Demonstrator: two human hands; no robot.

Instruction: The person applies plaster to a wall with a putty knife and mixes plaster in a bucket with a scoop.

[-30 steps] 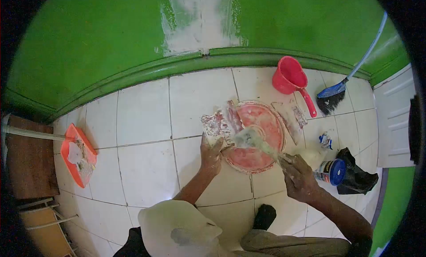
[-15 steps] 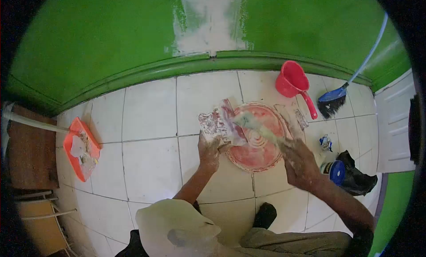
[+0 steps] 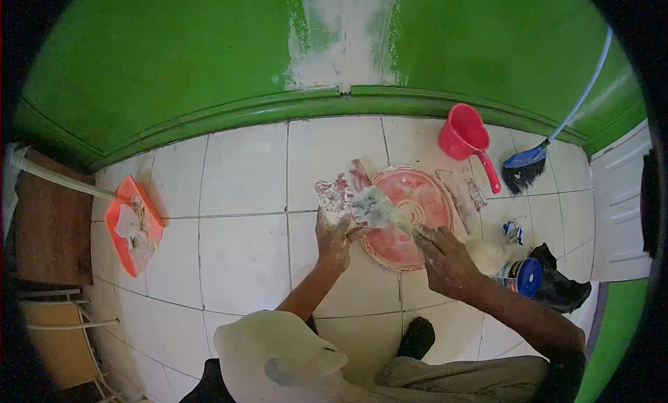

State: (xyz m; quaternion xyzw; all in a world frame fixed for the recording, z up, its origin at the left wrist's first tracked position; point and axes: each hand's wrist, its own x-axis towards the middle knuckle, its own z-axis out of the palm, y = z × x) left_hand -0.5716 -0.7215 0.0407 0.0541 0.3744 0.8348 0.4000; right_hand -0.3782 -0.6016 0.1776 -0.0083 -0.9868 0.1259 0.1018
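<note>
In my left hand [image 3: 334, 241] is a putty-smeared broad scraper [image 3: 332, 195], held over the left edge of a round red lid [image 3: 391, 248]. My right hand [image 3: 449, 262] grips a putty knife [image 3: 402, 222] by its pale greenish handle. The knife's broad, coated blade points left and lies against or just over the scraper's face; contact is hard to tell. White residue marks the lid, which lies on the floor under both tools. Just right of the lid lies another putty-covered flat piece [image 3: 459, 198].
A pink dipper [image 3: 465, 133] and a blue brush broom [image 3: 525, 163] stand near the green wall with its white putty strip [image 3: 344, 41]. To the right are a blue-lidded tub [image 3: 529, 278], a black bag [image 3: 565, 288] and crumpled wrapping [image 3: 513, 232]. An orange dustpan [image 3: 132, 225] holds debris at left.
My right hand has moved left and down, bringing the knife blade across to the scraper in my left hand. A pale rounded thing beside the tub is now uncovered. The view has shifted slightly.
</note>
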